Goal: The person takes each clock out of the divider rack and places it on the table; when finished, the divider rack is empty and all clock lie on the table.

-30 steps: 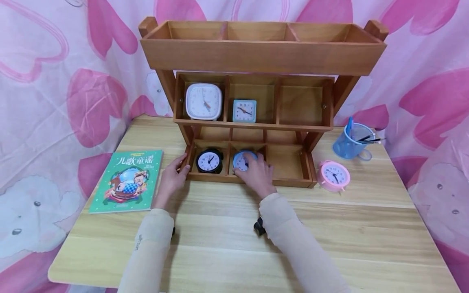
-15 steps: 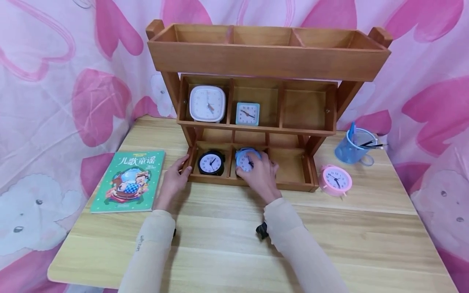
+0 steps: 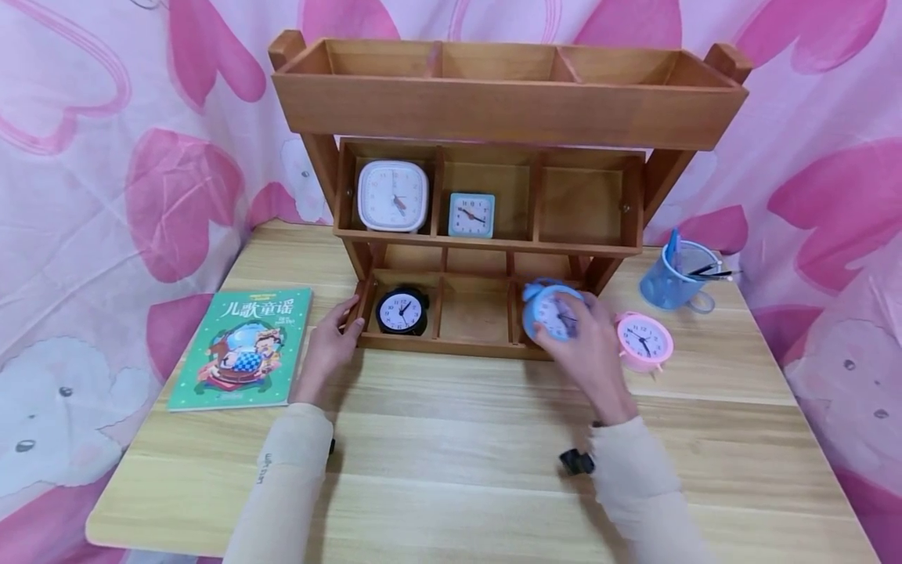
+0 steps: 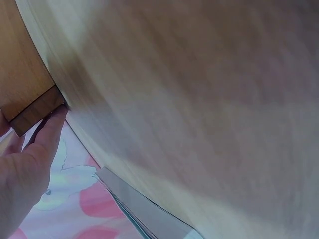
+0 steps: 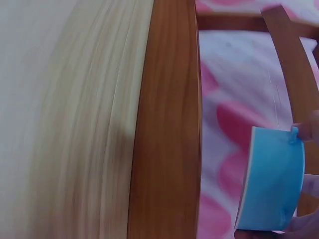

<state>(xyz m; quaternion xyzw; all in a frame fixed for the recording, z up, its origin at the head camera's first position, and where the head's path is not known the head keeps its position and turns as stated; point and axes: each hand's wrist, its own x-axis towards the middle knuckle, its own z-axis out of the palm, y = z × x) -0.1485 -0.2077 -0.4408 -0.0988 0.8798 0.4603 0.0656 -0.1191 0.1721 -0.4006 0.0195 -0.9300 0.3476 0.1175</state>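
My right hand (image 3: pixel 590 354) grips a round blue alarm clock (image 3: pixel 539 307) over the right compartment of the bottom tier of a wooden shelf (image 3: pixel 507 108). In the right wrist view the clock's blue side (image 5: pixel 273 179) shows, with fingertips around its edge, above the tier's front board (image 5: pixel 167 119). At the left end of that tier, my left hand (image 3: pixel 327 349) holds the shelf's side, thumb in front; the left wrist view shows fingers on both sides of the wooden end (image 4: pixel 37 110). A black round clock (image 3: pixel 402 311) sits in the bottom left compartment.
On the middle tier stand a white clock (image 3: pixel 392 196) and a small light-blue square clock (image 3: pixel 471 215). A pink alarm clock (image 3: pixel 644 342) and a blue mesh pen cup (image 3: pixel 661 283) are right of the shelf. A green book (image 3: pixel 243 348) lies on the left of the table (image 3: pixel 437 470).
The right hand has lifted the blue clock from the bottom middle compartment and moved it right, over the right compartment. The left hand stays at the shelf's left end.
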